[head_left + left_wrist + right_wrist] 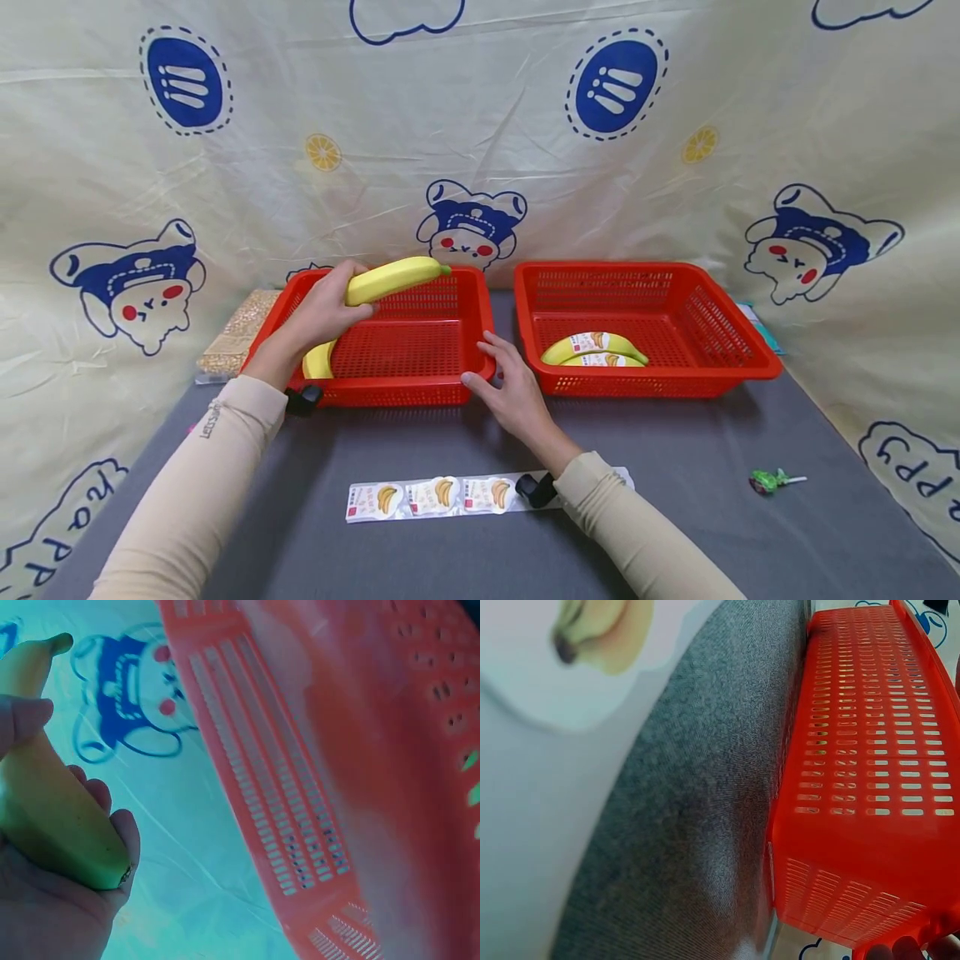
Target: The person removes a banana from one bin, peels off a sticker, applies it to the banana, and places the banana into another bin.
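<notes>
A yellow banana (393, 279) is gripped in my left hand (326, 304), raised over the left red basket (405, 392). In the left wrist view, fingers and thumb wrap round the banana (56, 799). Another banana (318, 362) lies inside that basket at its left end, partly hidden by my arm. My right hand (513, 392) is at the basket's front right corner, fingers loosely spread, thumb near the front wall. The right wrist view shows only fingertips (907, 949) by the basket's rim.
In the right red basket (637, 385) lie bananas (600, 343) with printed labels. A strip of banana stickers (442, 497) lies on the grey table, partly under my right wrist. A green-wrapped lollipop (768, 481) is at right, a bag of grains (238, 333) behind left.
</notes>
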`<move>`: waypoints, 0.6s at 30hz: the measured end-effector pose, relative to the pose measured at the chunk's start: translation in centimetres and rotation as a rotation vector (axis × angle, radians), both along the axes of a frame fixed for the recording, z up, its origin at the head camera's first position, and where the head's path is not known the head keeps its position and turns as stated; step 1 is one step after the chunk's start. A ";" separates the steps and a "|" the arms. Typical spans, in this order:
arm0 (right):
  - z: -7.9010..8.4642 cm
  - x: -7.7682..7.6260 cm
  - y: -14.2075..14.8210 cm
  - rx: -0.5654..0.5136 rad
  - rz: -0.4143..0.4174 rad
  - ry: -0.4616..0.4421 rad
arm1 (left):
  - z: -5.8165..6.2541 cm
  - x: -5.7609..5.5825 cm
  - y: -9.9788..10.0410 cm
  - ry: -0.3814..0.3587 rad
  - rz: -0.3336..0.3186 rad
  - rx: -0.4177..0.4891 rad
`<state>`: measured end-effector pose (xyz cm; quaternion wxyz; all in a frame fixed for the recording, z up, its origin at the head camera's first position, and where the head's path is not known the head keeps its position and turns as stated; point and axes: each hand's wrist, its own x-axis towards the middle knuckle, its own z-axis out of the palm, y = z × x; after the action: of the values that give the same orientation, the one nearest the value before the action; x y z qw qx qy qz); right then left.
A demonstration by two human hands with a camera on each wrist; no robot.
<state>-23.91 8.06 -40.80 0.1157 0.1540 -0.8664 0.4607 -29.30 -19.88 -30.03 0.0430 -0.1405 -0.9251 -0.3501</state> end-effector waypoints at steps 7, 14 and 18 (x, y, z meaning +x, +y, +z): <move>0.0 0.0 -0.1 -0.006 0.003 -0.005 | -0.2 4.0 0.4 -0.014 0.056 0.124; -0.1 -0.2 -0.1 0.003 0.000 0.013 | -1.9 9.0 1.1 0.047 0.053 0.170; -0.1 -0.2 -0.1 0.000 0.003 0.026 | -3.9 11.5 1.2 0.051 0.056 0.204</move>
<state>-24.14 7.95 -40.87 0.1263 0.1610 -0.8646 0.4589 -17.76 -18.67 -33.89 0.0906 -0.1183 -0.8868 -0.4375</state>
